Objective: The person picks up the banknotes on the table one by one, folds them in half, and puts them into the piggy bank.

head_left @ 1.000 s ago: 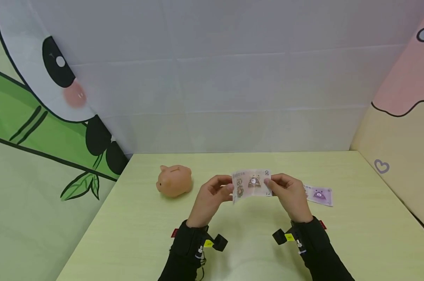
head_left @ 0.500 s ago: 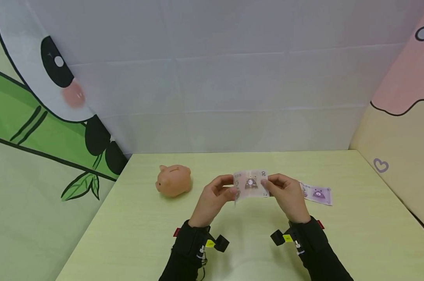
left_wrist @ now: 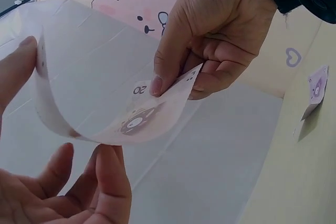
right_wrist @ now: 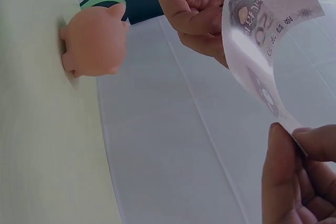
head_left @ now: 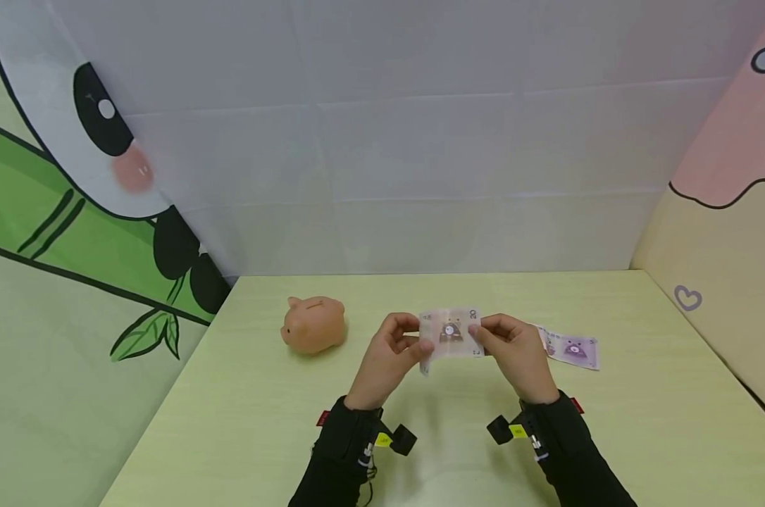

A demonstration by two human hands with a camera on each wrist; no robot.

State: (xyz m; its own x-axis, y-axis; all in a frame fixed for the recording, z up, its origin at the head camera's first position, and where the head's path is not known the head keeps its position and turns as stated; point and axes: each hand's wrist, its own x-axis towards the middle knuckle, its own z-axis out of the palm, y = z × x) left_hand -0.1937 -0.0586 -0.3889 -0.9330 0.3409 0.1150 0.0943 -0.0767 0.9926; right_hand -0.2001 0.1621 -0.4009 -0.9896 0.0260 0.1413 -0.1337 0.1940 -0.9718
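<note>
My right hand [head_left: 515,355]: thumb and fingers closed in a pinch on the right end of a pale pinkish banknote [head_left: 450,345], thumb over the printed face. My left hand [head_left: 387,362]: thumb and fingers curled at the note's left end, with a gap between them bridged by the bent paper. In the left wrist view the thumb touches the turned-back end and a fingertip meets the outside of the bend. Note is held above the table [head_left: 649,401], between both hands; "20" shows in its upper right corner.

Near my right hand, on its outer side: a purple banknote [head_left: 577,353] on the table, its left part hidden behind the hand in the head view. To the left of my left hand, apart from it: an orange piggy bank [head_left: 315,326], upright, slot on top. Beyond the table: a pale cloth backdrop [head_left: 420,155] with fold lines.
</note>
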